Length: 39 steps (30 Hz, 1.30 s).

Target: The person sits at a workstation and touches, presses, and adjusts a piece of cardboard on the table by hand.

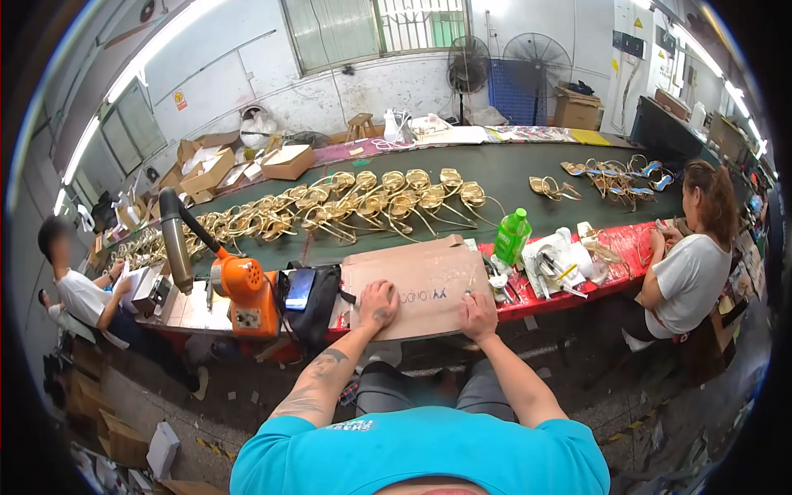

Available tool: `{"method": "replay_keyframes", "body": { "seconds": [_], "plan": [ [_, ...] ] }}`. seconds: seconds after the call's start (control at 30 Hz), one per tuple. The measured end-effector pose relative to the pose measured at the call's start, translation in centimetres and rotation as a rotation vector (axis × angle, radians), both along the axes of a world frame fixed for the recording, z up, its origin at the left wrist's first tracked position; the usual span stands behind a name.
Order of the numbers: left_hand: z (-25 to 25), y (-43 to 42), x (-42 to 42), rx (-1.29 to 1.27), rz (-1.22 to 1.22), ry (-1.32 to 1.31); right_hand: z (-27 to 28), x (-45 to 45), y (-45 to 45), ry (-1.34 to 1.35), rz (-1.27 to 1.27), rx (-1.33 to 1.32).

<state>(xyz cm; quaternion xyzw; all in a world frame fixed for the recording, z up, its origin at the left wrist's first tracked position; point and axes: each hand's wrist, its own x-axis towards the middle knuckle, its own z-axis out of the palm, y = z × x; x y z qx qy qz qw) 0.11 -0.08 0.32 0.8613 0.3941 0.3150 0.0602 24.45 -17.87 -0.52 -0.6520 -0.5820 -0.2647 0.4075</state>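
A flat piece of brown cardboard with printed lettering lies in front of me at the edge of the bench. On its left side rests my left hand, fingers loosely bent on the surface and holding nothing visible. My right hand is on the cardboard's right side, its fingers drawn together in a pinch. Something tiny seems to show at those fingertips, too small to name. Just beyond that hand stands a green bottle. Left of the cardboard are a black bag and a phone.
An orange hot-air machine with a metal nozzle stands left. Many gold strappy sandals cover the dark conveyor belt. Tools and white wrapping lie on the red bench cover. One person sits right; another stands left.
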Motion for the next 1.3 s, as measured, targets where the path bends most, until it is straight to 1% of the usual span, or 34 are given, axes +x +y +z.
{"method": "replay_keyframes", "body": {
  "seconds": [0.17, 0.23, 0.3, 0.33, 0.4, 0.5, 0.57, 0.6, 0.67, 0.73, 0.8, 0.83, 0.9, 0.97, 1.0, 1.07, 1.1, 1.23, 1.27, 1.3],
  "plan": [
    [0.4, -0.2, -0.1, -0.017, -0.017, 0.017, -0.1, 0.2, 0.0, 0.004, -0.007, -0.024],
    [1.6, -0.5, -0.3, -0.105, -0.001, 0.062, -0.3, 0.0, 0.3, -0.018, -0.049, 0.012],
    [-0.4, 0.5, 0.1, 0.09, 0.104, 0.029, -0.4, 0.4, 0.8, -0.049, -0.024, 0.033],
    [-0.7, 0.9, 0.0, 0.069, 0.119, 0.032, 0.6, -0.1, 0.3, -0.021, -0.036, 0.028],
    [-1.4, 0.9, 0.0, 0.153, 0.136, -0.021, -0.4, 0.4, 0.4, -0.071, -0.041, -0.02],
    [-1.6, 1.0, -0.1, 0.058, 0.141, 0.027, 0.7, -0.2, -0.1, -0.018, -0.058, -0.061],
    [-0.6, 0.6, -0.2, -0.056, 0.114, 0.082, 0.4, 0.0, -0.1, -0.022, 0.042, -0.097],
    [-0.2, 0.8, 0.1, -0.059, 0.106, 0.074, 1.0, 0.1, -0.5, -0.03, 0.035, -0.1],
    [0.5, 1.2, 0.7, -0.053, 0.12, 0.085, 1.8, -0.5, -1.8, 0.012, 0.02, 0.014],
    [-0.1, 0.5, 0.3, -0.071, 0.144, 0.105, 1.4, -2.0, -4.3, 0.063, 0.018, 0.103],
    [-0.1, 0.6, 0.2, -0.036, 0.147, 0.09, -2.4, -2.0, -6.1, 0.258, -0.24, 0.092],
    [0.0, 0.6, 0.3, -0.052, 0.154, 0.085, -4.1, -0.8, -6.5, 0.25, -0.233, 0.077],
    [0.0, 0.5, 0.5, -0.041, 0.159, 0.123, -7.4, 1.9, -7.5, 0.441, -0.576, 0.181],
    [-0.6, 0.6, 0.5, -0.057, 0.163, 0.139, -8.8, 6.1, -7.1, 0.659, -0.769, 0.22],
    [-0.7, 0.8, 0.5, -0.056, 0.158, 0.159, -8.7, 5.9, -7.6, 0.657, -0.768, 0.21],
    [-0.7, 1.0, 0.5, -0.043, 0.144, 0.2, -7.1, 9.5, -6.5, 0.769, -0.83, 0.212],
    [0.1, 0.6, 0.3, -0.043, 0.145, 0.205, -6.3, 10.9, -5.7, 0.829, -0.862, 0.217],
    [4.0, 0.1, 0.3, -0.153, 0.019, 0.534, -3.9, 13.1, -2.6, 1.076, -0.988, 0.244],
    [3.9, 0.7, -0.1, -0.152, 0.022, 0.536, -3.7, 13.0, -2.1, 1.136, -1.016, 0.248],
    [3.6, 1.7, -0.9, -0.107, -0.045, 0.546, -3.4, 13.0, -1.7, 1.192, -1.043, 0.248]
  ]
}}
